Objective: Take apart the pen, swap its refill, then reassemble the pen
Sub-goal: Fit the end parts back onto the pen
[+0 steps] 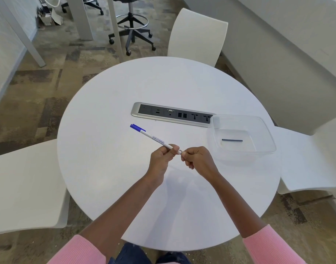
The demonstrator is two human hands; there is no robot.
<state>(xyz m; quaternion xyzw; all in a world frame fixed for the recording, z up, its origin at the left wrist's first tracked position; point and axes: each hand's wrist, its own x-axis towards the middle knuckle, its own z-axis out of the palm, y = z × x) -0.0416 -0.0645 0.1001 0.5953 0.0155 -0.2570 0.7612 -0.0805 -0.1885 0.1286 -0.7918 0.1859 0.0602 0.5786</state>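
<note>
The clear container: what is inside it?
One thin dark refill lies flat on the floor of the container. Its clear walls hide nothing; anything paler is too faint to tell.

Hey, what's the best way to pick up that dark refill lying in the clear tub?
I'd pinch the refill at mid-length, from straight above: it lies flat on the floor of the tub, whose walls block any sideways approach.

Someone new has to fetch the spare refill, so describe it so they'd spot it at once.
On the round white table, find the clear plastic tub at the right end of the grey socket strip. The refill is the thin dark stick lying flat on the tub's floor, alone in there, far slimmer than the white, blue-capped pen nearby and bare of any print.
</note>
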